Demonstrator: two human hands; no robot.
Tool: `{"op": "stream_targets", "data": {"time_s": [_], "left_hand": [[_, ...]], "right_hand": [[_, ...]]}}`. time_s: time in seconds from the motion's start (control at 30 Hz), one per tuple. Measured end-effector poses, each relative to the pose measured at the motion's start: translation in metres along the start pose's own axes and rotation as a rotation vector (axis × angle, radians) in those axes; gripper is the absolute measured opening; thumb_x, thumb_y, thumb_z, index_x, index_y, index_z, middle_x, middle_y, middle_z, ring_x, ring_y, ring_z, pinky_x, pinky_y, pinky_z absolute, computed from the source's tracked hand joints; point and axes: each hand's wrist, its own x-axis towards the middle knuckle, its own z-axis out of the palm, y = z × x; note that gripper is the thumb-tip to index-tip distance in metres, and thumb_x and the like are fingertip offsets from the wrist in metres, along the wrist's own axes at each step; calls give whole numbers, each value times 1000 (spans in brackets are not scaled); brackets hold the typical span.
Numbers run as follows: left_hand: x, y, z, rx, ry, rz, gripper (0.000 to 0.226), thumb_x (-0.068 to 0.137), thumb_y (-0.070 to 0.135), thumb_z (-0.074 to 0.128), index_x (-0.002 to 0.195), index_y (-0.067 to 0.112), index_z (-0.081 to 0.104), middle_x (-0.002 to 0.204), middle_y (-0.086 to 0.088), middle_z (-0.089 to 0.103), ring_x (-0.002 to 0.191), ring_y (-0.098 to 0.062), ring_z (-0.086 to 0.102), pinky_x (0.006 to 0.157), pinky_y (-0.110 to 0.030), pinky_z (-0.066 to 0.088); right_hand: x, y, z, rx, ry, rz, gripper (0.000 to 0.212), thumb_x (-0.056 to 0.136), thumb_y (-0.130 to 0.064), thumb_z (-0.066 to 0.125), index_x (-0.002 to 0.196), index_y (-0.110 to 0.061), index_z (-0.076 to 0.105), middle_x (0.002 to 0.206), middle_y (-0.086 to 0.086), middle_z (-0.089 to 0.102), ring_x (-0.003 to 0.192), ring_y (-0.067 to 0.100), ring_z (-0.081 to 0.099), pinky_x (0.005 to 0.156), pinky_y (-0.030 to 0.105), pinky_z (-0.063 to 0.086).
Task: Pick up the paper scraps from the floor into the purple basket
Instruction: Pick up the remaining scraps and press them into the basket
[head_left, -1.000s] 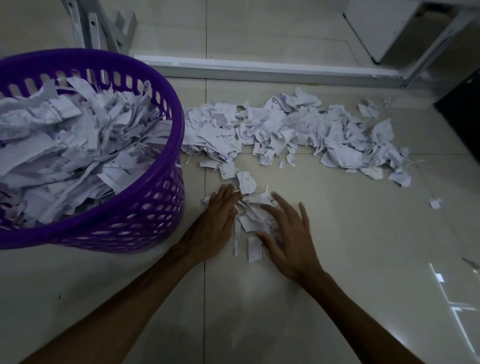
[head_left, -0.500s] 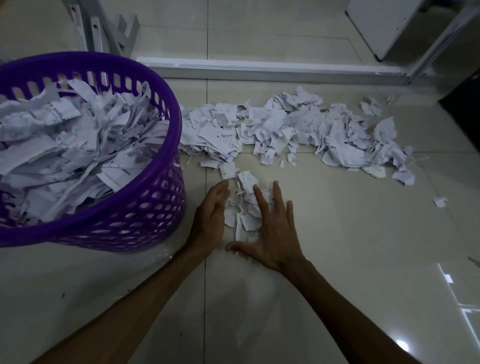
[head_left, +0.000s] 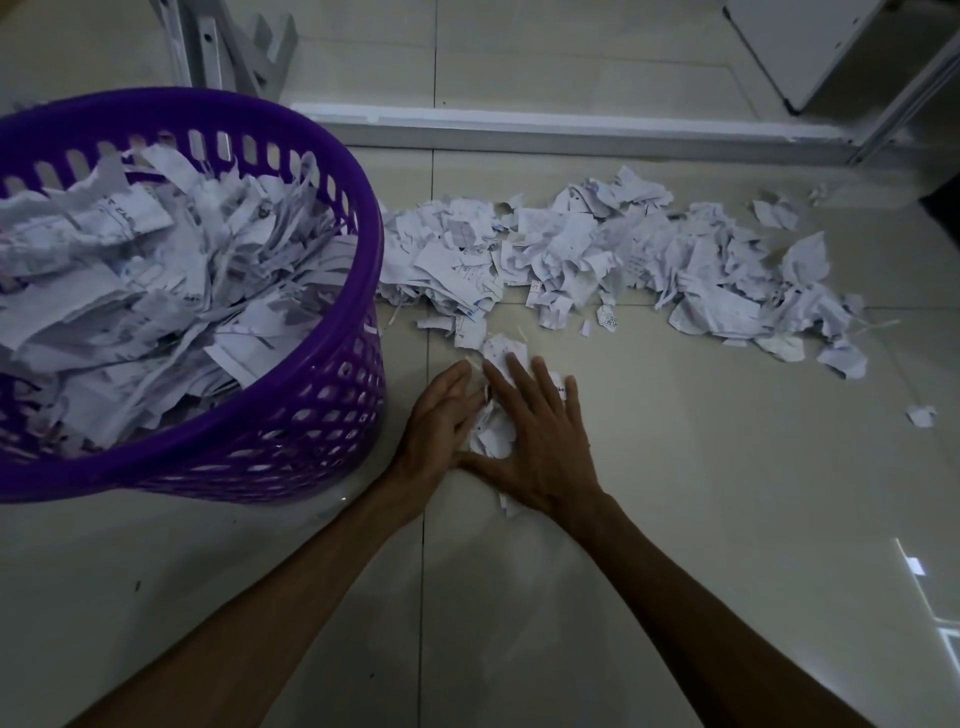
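Fingers of both our hands lie nearly flat and slightly spread on the tiles, pressed in from either side on a small clump of scraps (head_left: 491, 434). They cup it but are not clamped on it. Our left hand (head_left: 436, 421) flanks the clump on the side toward the purple basket (head_left: 291, 415). Our right hand (head_left: 540, 441) covers the side away from the basket, its thumb tucked under the near edge of the paper. White bits show in the gap between the two palms and poke out past the fingertips.

We judge this to be the gathering step: the clump is corralled but not yet lifted. The next move calls for squeezing the palms together, curling the fingers under the paper, raising it and carrying it over the basket's rim, keeping the squeeze firm so loose bits do not drop out.

Beyond the clump, on the far side from us and just beside the basket, lies the main heap of scraps (head_left: 597, 260), stretching well away from the basket. A stray scrap (head_left: 920, 415) sits apart, farthest from the basket. The basket itself is already heaped with paper.
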Motion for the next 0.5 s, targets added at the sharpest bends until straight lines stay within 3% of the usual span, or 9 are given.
{"op": "stream_targets", "data": {"time_s": [0.13,0.23,0.37,0.5], "left_hand": [[2,-2,3,26,13,-1,47,100,2,41,146,12,41,145,-3,49,127,-13,51,105,-30,45],[5,4,0,18,-12,-17,46,100,-1,35,145,8,40,144,-9,48,123,-15,52,89,-19,52],[4,10,0,5,-22,-23,44,102,3,32,146,3,36,143,-12,46,121,-16,52,81,-12,52],[2,12,1,1,53,-5,39,101,4,37,139,5,47,129,-9,56,107,-14,59,76,-11,52]], "right_hand": [[3,5,7,162,96,-33,85,81,-77,48,145,-23,47,153,5,42,145,30,29,118,51,25],[7,7,11,269,162,-35,69,83,-63,58,133,-16,60,138,7,57,132,28,45,111,44,37],[15,7,8,322,206,-38,49,88,-47,59,118,-10,70,119,10,65,115,27,51,101,36,40],[20,5,3,315,211,-67,41,88,-39,54,109,-10,73,109,9,68,104,28,56,88,25,38]]}}
